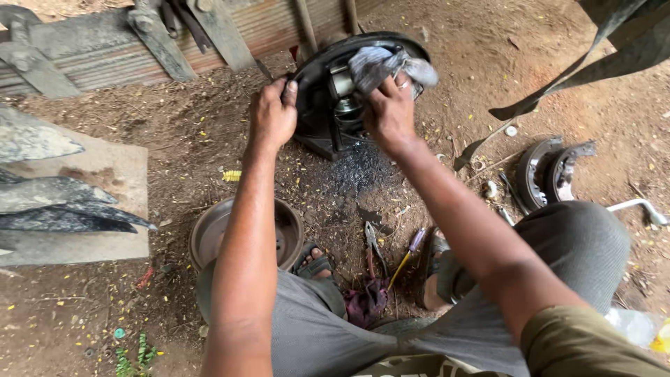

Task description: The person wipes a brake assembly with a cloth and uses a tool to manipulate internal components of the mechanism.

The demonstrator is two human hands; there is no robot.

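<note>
A round black brake backing plate (317,73) stands upright on the dirt against a corrugated wall. My left hand (272,115) grips its left rim. My right hand (389,112) holds a grey rag (377,64) pressed against the metal hub parts (342,84) at the plate's middle. A dark oily stain marks the ground just below the plate.
A metal brake drum (209,234) lies by my left knee. Pliers (373,244) and a screwdriver (408,255) rest between my sandalled feet, above a purple cloth (366,300). Two brake shoes (544,171) and a white wrench (638,206) lie right. Concrete slab (105,174) left.
</note>
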